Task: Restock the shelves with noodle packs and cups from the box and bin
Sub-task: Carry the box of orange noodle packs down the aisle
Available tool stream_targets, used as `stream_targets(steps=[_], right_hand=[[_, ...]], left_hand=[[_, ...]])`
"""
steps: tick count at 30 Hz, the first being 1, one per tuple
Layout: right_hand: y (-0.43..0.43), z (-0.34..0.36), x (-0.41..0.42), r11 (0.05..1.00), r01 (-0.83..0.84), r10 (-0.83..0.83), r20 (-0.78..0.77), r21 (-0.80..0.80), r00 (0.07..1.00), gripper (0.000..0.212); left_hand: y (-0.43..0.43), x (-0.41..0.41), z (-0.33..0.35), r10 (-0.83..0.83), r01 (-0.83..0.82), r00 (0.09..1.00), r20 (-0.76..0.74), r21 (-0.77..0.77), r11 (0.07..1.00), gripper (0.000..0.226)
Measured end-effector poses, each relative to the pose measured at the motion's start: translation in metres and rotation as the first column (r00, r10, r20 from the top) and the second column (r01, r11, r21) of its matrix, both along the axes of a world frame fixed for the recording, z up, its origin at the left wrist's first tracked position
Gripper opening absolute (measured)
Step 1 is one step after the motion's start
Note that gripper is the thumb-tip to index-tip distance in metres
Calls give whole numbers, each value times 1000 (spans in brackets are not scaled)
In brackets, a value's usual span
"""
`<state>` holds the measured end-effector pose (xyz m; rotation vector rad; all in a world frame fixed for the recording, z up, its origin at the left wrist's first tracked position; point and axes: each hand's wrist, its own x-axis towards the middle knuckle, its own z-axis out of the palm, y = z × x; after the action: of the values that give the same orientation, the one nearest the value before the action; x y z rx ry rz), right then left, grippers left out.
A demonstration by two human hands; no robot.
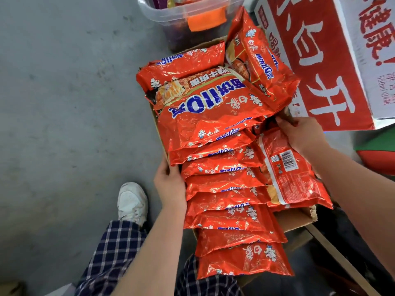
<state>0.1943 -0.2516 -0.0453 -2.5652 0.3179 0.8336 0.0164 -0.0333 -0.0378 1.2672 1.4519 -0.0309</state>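
Fingers: both hands grip noodle packs (215, 146) | clear bin (183, 16) behind | red carton (324, 60) right

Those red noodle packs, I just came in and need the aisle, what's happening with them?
A person is crouched over an open cardboard box packed with red noodle packs. The left hand grips the left side of the stack, and the right hand holds its right side. Nothing has been lifted out yet. A clear plastic bin stands beyond the box.
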Motion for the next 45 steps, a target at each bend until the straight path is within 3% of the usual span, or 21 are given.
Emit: stream_targets(steps=[4, 8, 13, 15, 18, 22, 25, 29, 36, 45], right_hand=[[-3, 3, -2, 993, 105, -104, -7, 53, 995, 44], [-1, 5, -5, 973, 217, -211, -78, 80, 974, 49], [-4, 4, -6, 968, 227, -216, -108, 108, 970, 53], [-3, 5, -6, 972, 214, -204, -104, 97, 973, 51], [-2, 5, -5, 982, 172, -166, -86, 73, 982, 49], [-1, 5, -5, 999, 43, -44, -36, -29, 998, 55], [4, 10, -7, 995, -45, 45, 1, -89, 999, 48], [13, 18, -13, 987, -84, 86, 13, -136, 996, 54], [26, 19, -45, 996, 44, -46, -22, -81, 999, 42], [20, 10, -27, 981, 185, -190, -93, -62, 977, 49]], left_hand=[[-3, -9, -2, 3, -5, 999, 47, 23, 1000, 42], [-7, -27, -3, 54, -45, 994, 99, -84, 995, 62], [-14, -43, -3, 48, -35, 994, 96, -126, 991, 40], [-20, -50, -4, 30, -21, 997, 69, -129, 991, 49], [-25, -53, -8, -40, 41, 999, 36, -31, 999, 64], [-28, -47, -11, -220, 239, 970, -98, 267, 933, 52], [-19, -50, -15, -319, 367, 929, -187, 361, 857, 49], [-3, -51, -10, -351, 399, 917, -191, 397, 826, 46], [22, -59, -7, -489, 532, 846, -214, 413, 739, 46], [23, -53, -14, -531, 552, 829, -175, 407, 728, 43]])
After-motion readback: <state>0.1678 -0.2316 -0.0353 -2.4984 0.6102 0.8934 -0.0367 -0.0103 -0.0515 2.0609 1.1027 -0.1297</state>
